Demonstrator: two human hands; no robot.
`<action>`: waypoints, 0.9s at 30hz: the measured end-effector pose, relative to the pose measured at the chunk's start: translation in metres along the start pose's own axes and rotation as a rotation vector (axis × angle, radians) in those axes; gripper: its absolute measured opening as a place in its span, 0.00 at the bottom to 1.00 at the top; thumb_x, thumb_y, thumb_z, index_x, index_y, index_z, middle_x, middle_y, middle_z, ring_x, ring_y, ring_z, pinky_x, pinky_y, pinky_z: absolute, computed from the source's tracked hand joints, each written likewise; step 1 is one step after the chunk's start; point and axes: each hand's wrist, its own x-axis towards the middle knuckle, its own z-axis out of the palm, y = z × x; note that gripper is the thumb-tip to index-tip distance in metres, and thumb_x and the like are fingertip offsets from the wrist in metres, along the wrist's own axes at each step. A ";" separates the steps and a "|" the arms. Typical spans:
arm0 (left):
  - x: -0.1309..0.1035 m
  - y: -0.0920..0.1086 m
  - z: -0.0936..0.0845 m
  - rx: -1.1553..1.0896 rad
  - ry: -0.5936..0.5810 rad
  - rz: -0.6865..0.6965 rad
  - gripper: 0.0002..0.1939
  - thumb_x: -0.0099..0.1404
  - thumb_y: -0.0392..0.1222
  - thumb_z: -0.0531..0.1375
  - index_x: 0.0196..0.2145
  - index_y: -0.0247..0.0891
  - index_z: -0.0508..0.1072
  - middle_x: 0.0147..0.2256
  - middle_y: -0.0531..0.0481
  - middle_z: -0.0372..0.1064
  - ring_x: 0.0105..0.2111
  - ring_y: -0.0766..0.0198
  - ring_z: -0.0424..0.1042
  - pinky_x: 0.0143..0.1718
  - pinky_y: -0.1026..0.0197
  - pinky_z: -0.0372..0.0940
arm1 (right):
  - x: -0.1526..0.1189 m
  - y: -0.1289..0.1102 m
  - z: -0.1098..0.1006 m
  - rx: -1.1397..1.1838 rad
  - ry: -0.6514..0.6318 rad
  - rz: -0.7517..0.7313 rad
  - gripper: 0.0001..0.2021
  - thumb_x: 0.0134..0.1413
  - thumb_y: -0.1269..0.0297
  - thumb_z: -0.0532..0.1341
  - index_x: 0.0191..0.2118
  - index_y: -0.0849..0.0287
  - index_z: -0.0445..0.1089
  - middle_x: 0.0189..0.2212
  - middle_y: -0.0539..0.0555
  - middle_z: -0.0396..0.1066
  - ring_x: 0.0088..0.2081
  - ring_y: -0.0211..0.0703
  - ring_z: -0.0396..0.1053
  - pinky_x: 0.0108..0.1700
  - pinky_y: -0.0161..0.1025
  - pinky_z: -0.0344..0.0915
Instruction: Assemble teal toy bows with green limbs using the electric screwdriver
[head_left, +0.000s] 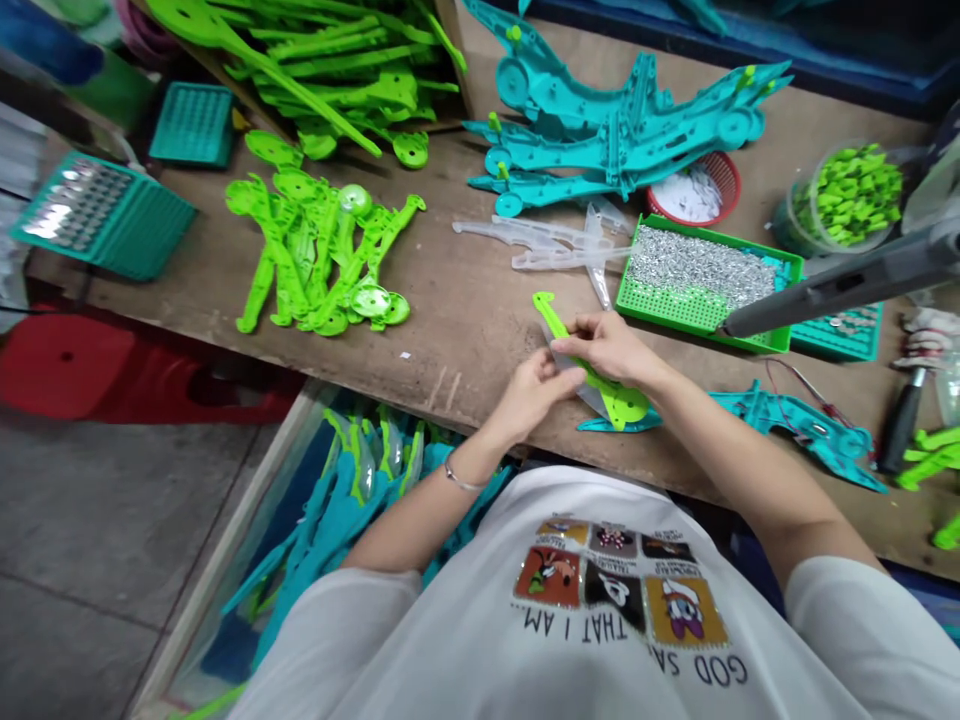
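Note:
Near the table's front edge, both hands grip a lime-green plastic part point(625, 405) with a hooked thin end and a wide rounded end. A translucent plastic piece point(592, 398) lies against its underside. My left hand point(541, 388) is closed on the lower left side, thumb and fingers pinching the edge. My right hand point(609, 348) is closed over the middle from above, hiding part of it. Just right of the hands lies a teal plastic part point(810, 430) with a thin red wire, its left tip beneath the green part.
Loose green parts point(315, 250) lie left. Teal shells point(600, 140) are stacked behind. A green tray point(675, 312) of small metal pieces stands right, under a grey power tool point(840, 280). Beyond are a red basket point(731, 185) and a tub of green bits point(855, 195). Translucent pieces point(544, 240) lie mid-table.

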 end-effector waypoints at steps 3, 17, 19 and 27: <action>-0.012 -0.020 0.022 -0.026 0.020 -0.026 0.31 0.52 0.51 0.78 0.46 0.38 0.71 0.41 0.49 0.80 0.39 0.61 0.80 0.45 0.57 0.76 | -0.001 -0.003 -0.001 0.000 -0.004 -0.011 0.14 0.48 0.56 0.69 0.31 0.62 0.73 0.24 0.46 0.66 0.28 0.34 0.58 0.33 0.35 0.55; -0.010 -0.029 0.035 -0.065 0.091 -0.004 0.32 0.52 0.50 0.78 0.48 0.41 0.69 0.39 0.52 0.81 0.34 0.62 0.81 0.40 0.58 0.77 | -0.039 0.000 -0.061 -0.113 -0.245 -0.084 0.20 0.53 0.51 0.68 0.45 0.61 0.79 0.38 0.52 0.79 0.36 0.39 0.70 0.39 0.36 0.64; -0.011 -0.029 0.035 -0.065 0.093 -0.014 0.31 0.52 0.50 0.78 0.47 0.40 0.69 0.39 0.53 0.81 0.34 0.62 0.81 0.38 0.58 0.77 | -0.053 0.009 -0.078 -0.247 -0.255 -0.064 0.21 0.51 0.53 0.70 0.48 0.61 0.79 0.43 0.54 0.80 0.42 0.44 0.73 0.45 0.38 0.66; -0.009 -0.034 0.038 -0.018 0.192 0.033 0.33 0.51 0.52 0.79 0.45 0.39 0.67 0.37 0.53 0.79 0.33 0.63 0.79 0.37 0.59 0.77 | -0.064 0.035 -0.080 -0.313 -0.293 -0.010 0.22 0.50 0.52 0.69 0.46 0.65 0.80 0.34 0.53 0.78 0.33 0.38 0.67 0.35 0.35 0.60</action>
